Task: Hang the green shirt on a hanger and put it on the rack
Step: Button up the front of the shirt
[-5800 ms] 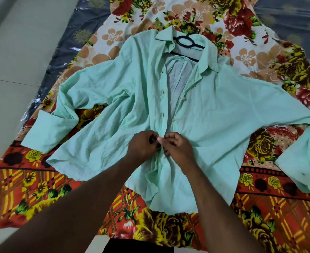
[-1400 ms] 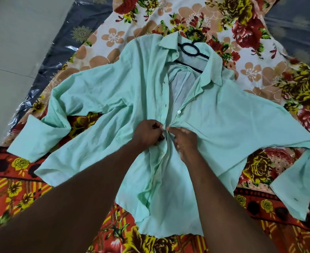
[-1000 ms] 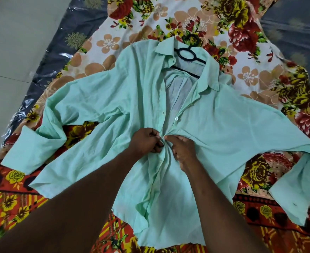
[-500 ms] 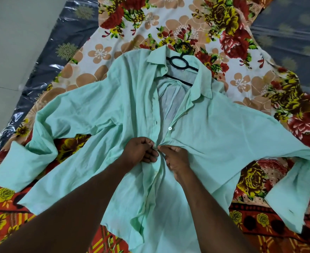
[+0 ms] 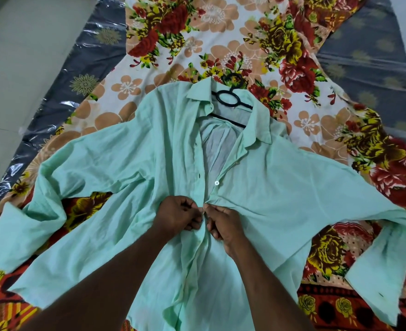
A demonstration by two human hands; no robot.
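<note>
One floral bedsheet (image 5: 221,44), spread flat beneath everything. One dark flower-print mat (image 5: 77,75) under glossy plastic, showing past the sheet on both sides. Pale tiled floor (image 5: 18,68) at far left.

One green shirt (image 5: 280,199), laid face up on the sheet. Two sleeves (image 5: 42,211) flung wide, collar (image 5: 199,96) away from the camera. Front open at the top, drawn together at mid-chest.

Two bare hands there, knuckles nearly touching. Left hand (image 5: 178,215) pinching one front edge with curled fingers; right hand (image 5: 224,223) pinching the other edge likewise. A tight, narrow hold on cloth.

One black hanger (image 5: 228,100) inside the collar, hook lying on the sheet beyond it.

One white button (image 5: 217,183) just above the right hand, unfastened.
</note>
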